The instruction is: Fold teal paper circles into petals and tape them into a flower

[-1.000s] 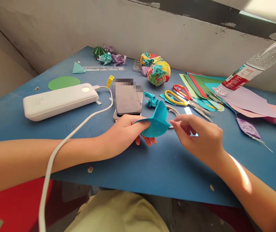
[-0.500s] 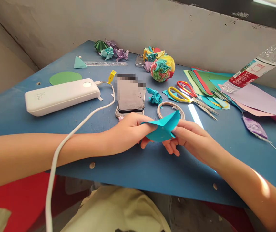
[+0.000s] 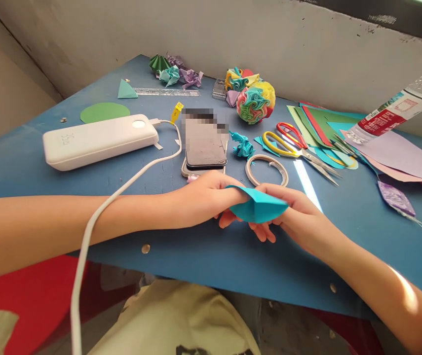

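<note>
A creased piece of blue paper (image 3: 258, 206) with a rounded lower edge is held between my two hands, above the near part of the blue table. My left hand (image 3: 211, 197) grips its left side, thumb on top and fingers underneath. At its right side my right hand (image 3: 299, 209) holds on, with part of the thumb and fingers hidden behind the paper. Some fingertips of the right hand hang below it. Just beyond the hands lie a tape roll (image 3: 267, 170) and a phone (image 3: 206, 148).
A white power bank (image 3: 99, 142) stands left; its cable (image 3: 122, 182) crosses over my left forearm. Scissors (image 3: 307, 153), paper sheets (image 3: 399, 155) and a tilted bottle (image 3: 396, 113) are at right. Paper balls (image 3: 255, 102), crumpled paper pieces (image 3: 191, 78) and a ruler (image 3: 168, 92) sit at the back.
The raised right flap of the blue paper has come down toward the right, so the paper lies flatter. The whole view has shifted slightly.
</note>
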Demonstrator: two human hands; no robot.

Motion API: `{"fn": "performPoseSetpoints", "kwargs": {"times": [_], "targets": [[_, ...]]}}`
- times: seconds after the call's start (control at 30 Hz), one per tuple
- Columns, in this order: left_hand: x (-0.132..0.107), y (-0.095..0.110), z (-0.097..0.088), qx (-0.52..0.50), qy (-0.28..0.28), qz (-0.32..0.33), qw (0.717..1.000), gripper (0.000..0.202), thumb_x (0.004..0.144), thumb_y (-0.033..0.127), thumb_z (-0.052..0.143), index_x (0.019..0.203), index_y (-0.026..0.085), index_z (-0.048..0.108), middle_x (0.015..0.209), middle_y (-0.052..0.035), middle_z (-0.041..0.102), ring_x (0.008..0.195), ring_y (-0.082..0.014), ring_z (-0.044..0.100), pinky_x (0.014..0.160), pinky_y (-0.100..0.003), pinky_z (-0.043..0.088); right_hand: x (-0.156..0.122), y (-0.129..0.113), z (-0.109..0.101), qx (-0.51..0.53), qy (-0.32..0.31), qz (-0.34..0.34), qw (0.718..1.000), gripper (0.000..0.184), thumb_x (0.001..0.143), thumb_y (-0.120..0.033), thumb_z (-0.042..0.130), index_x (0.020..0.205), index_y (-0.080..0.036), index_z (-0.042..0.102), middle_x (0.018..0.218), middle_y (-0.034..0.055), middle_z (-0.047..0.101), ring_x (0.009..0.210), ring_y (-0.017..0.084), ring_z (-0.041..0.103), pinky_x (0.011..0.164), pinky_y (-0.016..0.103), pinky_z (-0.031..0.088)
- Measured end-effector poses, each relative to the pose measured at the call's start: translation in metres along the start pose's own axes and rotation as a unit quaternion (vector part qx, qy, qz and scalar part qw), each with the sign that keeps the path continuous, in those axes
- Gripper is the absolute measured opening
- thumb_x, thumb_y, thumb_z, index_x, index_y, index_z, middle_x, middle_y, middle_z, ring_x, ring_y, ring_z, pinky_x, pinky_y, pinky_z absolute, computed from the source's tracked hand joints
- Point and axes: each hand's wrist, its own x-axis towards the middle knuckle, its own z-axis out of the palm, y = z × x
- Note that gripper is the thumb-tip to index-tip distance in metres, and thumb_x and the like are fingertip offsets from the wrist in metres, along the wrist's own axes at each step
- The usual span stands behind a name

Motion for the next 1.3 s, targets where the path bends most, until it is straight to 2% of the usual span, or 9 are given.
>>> {"fn": "performPoseSetpoints", "kwargs": {"times": [0.1,0.3,0.47,0.57,0.77,0.97,1.1,1.2,1.3], "targets": [[-0.001,0.003,0.000,-0.001,-0.003,-0.008,1.000,0.029,0.084,0.029,0.042,0.070,0.013,0.061,0.064,-0.0013,0.056,0.053,-0.0107,0.048,0.051,-0.023,0.036,0.000,-0.002,0.002,-0.011,0.009,0.003,1.000,0.017,0.087,-0.033,0.050,0.077,-0.019,0.053,0.059,-0.0008,0.056,0.048,0.010,0.053,0.040,0.019,0.041],[0.000,0.005,0.003,-0.009,0.008,-0.020,1.000,0.028,0.083,0.030,0.044,0.064,0.014,0.057,0.056,0.0003,0.055,0.051,-0.0108,0.049,0.051,-0.022,0.035,-0.001,-0.001,0.003,-0.013,0.014,0.020,1.000,0.022,0.089,-0.036,0.046,0.079,-0.018,0.055,0.059,0.0001,0.057,0.048,0.010,0.052,0.040,0.019,0.041],[0.000,0.004,0.003,-0.007,0.006,-0.007,1.000,0.028,0.084,0.030,0.045,0.067,0.014,0.060,0.063,-0.0006,0.060,0.052,-0.0101,0.049,0.052,-0.022,0.034,0.000,-0.002,0.005,-0.021,0.016,0.029,0.999,0.021,0.088,-0.033,0.044,0.082,-0.018,0.057,0.059,0.0007,0.058,0.047,0.010,0.050,0.041,0.020,0.041],[0.000,0.004,0.004,0.004,0.010,-0.008,1.000,0.026,0.084,0.030,0.048,0.070,0.013,0.062,0.064,-0.0009,0.060,0.053,-0.0102,0.048,0.052,-0.022,0.034,-0.001,-0.002,0.008,-0.026,0.040,0.031,0.998,0.021,0.087,-0.034,0.045,0.079,-0.017,0.055,0.055,-0.0008,0.055,0.044,0.009,0.048,0.040,0.019,0.039],[0.001,0.006,0.005,0.000,-0.004,-0.030,1.000,0.030,0.085,0.035,0.049,0.071,0.014,0.064,0.051,0.0009,0.056,0.050,-0.0116,0.051,0.050,-0.022,0.035,-0.003,0.004,0.019,-0.027,0.133,-0.004,0.991,0.028,0.089,-0.041,0.046,0.071,-0.019,0.047,0.052,-0.0030,0.052,0.042,0.008,0.047,0.037,0.017,0.036],[0.000,0.004,0.008,-0.042,0.004,-0.027,0.999,0.027,0.086,0.032,0.048,0.070,0.014,0.061,0.055,0.0004,0.060,0.052,-0.0111,0.055,0.051,-0.021,0.038,-0.001,0.007,0.020,-0.025,0.135,-0.011,0.991,0.034,0.087,-0.048,0.048,0.069,-0.018,0.048,0.049,-0.0027,0.052,0.040,0.008,0.046,0.036,0.018,0.035],[0.000,0.003,0.010,-0.080,-0.005,-0.013,0.997,0.012,0.082,0.020,0.052,0.075,0.014,0.060,0.064,0.0001,0.063,0.059,-0.0111,0.057,0.054,-0.021,0.041,0.000,0.008,0.020,-0.036,0.180,-0.035,0.982,0.034,0.087,-0.047,0.050,0.069,-0.019,0.045,0.048,-0.0043,0.051,0.039,0.007,0.044,0.038,0.018,0.035],[0.000,0.003,0.013,-0.101,-0.030,0.013,0.994,0.005,0.078,0.011,0.057,0.080,0.016,0.059,0.074,-0.0003,0.066,0.071,-0.0121,0.060,0.064,-0.022,0.045,-0.001,0.008,0.021,-0.024,0.203,-0.040,0.978,0.033,0.087,-0.046,0.051,0.068,-0.019,0.045,0.045,-0.0051,0.051,0.039,0.007,0.046,0.037,0.017,0.035],[-0.001,0.002,0.015,-0.103,-0.014,0.028,0.994,0.003,0.081,0.016,0.059,0.083,0.016,0.058,0.076,-0.0002,0.065,0.074,-0.0125,0.061,0.064,-0.021,0.045,-0.003,0.006,0.020,0.022,0.178,-0.036,0.983,0.030,0.087,-0.045,0.052,0.073,-0.018,0.050,0.053,-0.0024,0.058,0.042,0.009,0.053,0.037,0.018,0.038]]}}
